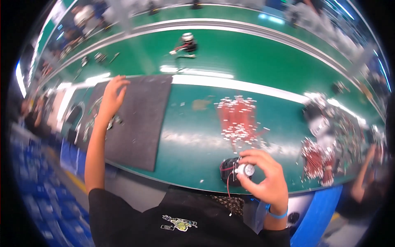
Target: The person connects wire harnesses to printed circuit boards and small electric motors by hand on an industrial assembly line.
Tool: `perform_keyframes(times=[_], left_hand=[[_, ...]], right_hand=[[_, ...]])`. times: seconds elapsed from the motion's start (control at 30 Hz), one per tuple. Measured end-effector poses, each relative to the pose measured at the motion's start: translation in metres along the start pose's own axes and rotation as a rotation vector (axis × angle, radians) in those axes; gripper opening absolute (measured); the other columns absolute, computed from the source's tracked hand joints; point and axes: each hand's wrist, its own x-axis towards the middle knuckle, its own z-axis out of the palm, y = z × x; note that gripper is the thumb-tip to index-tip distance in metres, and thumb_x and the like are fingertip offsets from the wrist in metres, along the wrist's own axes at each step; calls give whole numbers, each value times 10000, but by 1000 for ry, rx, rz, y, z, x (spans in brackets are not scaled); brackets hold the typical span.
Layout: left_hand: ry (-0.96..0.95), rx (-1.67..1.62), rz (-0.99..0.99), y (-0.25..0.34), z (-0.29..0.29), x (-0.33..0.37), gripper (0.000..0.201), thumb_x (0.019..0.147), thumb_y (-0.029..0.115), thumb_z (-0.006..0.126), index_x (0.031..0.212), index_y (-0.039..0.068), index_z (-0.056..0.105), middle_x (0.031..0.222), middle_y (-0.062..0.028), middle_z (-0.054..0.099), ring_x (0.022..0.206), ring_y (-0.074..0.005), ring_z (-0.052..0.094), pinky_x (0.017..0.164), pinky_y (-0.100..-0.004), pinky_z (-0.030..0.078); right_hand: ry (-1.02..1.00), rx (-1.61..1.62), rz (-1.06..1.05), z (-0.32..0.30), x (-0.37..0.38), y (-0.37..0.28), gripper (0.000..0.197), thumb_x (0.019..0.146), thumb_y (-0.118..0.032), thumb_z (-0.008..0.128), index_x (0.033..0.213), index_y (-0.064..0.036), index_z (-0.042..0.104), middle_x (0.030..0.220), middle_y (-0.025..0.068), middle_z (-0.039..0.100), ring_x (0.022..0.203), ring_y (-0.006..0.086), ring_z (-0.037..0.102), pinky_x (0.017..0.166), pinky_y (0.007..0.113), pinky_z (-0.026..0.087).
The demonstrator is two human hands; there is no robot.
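Note:
My right hand (267,179) holds a small motor (230,171) at the table's near edge, fingers and thumb around its silver round end. The motor has a black body, and a thin red wire with a small white connector (230,214) hangs from it past the edge. My left hand (115,91) is raised over the dark grey mat (142,123) with fingers partly stretched and nothing visible in it. Near my left forearm, several small metal-looking parts (117,120) lie on the mat, partly hidden and blurred.
On the green table (189,123), a bundle of red wires with white connectors (238,119) lies ahead of my right hand. More red wire bundles (314,160) lie at the right. Another motor (188,43) stands on the green surface beyond a white strip. People work at both sides.

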Motion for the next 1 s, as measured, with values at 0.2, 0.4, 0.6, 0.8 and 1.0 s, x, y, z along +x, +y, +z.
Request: perform_keyframes(times=[0.2,0.4,0.6,0.8,1.0], left_hand=[[-47,44,-609,-130,-76,-74,292,853,146,566,1108,11,613,1098,-208,623,1049,-350,587,940,-363,433],[-205,117,-724,-193,-74,-119,307,827,154,565,1069,-16,647,1037,-203,665,983,-301,640,871,-363,478],[-240,85,-720,-235,-31,-115,384,764,90,614,1134,-17,610,1098,-224,636,1032,-335,618,890,-371,473],[-273,245,-689,-221,-39,-92,364,726,103,651,1073,-5,631,1065,-247,623,1041,-386,584,902,-407,461],[64,377,-475,-212,-57,-122,319,757,208,686,969,-29,665,867,-252,658,889,-425,623,856,-419,479]], right_hand=[[3,-193,-135,54,19,4,213,687,-33,690,872,-27,586,1049,130,606,944,318,565,830,390,439],[66,-152,-111,65,35,2,151,705,-9,677,815,-36,578,919,111,601,840,291,540,749,376,431],[49,522,270,63,41,-5,114,885,-5,601,992,-4,560,829,42,649,663,33,525,580,172,402],[156,630,200,52,49,-18,141,870,6,615,1001,4,562,863,74,650,796,110,640,603,194,466],[182,702,158,41,56,-22,123,870,12,606,985,-2,567,851,93,654,714,100,619,563,196,462]])
